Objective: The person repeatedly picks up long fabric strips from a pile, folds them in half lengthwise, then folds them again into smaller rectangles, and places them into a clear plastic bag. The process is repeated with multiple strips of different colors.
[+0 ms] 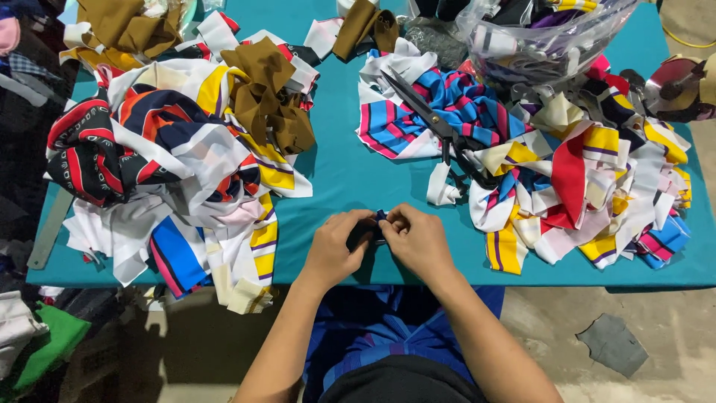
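Both hands met at the near edge of the teal table (350, 179), just above the person's lap. The left hand (335, 246) and the right hand (418, 239) were pressed close together, fingers curled and pinched from either side on a small dark blue scrap of cloth (379, 224), of which only a sliver showed between the fingertips. The scrap sat over the table's front edge, in the bare strip between two heaps of cuttings. To the left lay a big pile of striped and printed fabric (171, 149) in white, navy, red and yellow, with crumpled brown cloth (265, 97) lying on top of it. To the right spread a second heap of striped offcuts (589, 186), yellow, red, white and purple, reaching the table's right end. A pair of black scissors (440, 130) rested on blue and pink striped cloth (455, 104) beyond the hands, its handles nearer the person. A clear plastic bag (544, 33) stuffed with fabric stood at the far right. Blue cloth (380, 328) lay across the person's lap, and a grey scrap (611, 343) lay on the floor
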